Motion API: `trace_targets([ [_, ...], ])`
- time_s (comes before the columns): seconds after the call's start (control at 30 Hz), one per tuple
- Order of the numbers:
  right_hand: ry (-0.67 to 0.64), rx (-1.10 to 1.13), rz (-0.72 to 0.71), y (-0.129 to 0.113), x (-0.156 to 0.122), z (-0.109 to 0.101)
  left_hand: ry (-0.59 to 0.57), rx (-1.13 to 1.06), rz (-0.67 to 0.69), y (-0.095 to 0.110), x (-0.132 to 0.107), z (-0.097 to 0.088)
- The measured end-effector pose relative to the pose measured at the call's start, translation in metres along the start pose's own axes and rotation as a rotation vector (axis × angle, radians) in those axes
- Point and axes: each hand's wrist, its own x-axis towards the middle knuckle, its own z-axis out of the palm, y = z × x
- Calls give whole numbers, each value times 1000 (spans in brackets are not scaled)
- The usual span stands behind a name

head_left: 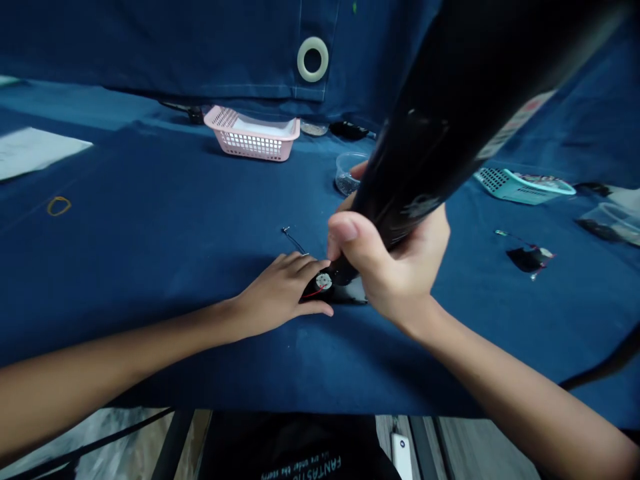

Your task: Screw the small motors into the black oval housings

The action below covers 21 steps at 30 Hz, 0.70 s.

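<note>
In the head view, our right-hand grip (387, 267) is pressed closed around a black cylindrical tool (430, 140), whose long axis rises up and to the right from its tip at a small black disc with a red wire (320, 288). Our left-hand grip (280, 293), nearer the disc, lies spread across it on the blue cloth-covered surface (150, 267).
</note>
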Motion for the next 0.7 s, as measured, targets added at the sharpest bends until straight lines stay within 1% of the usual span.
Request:
trace_targets([
  [0.1,4,3,-45,1,-1,3,18,-2,0,-1,-1,1],
  [0.27,47,39,-13,5,1,-1,-22,15,-18,0,-1,0],
  [0.37,38,105,-26,7,2,-3,-20,14,-37,1,0,0],
  [0.53,89,60,17,9,2,-2,-10,1,-31,1,-1,0],
  [0.6,78,78,-3,10,2,-2,-10,1,-33,0,-1,0],
  [0.7,71,88,3,8,2,-3,-14,11,-34,0,-1,1],
])
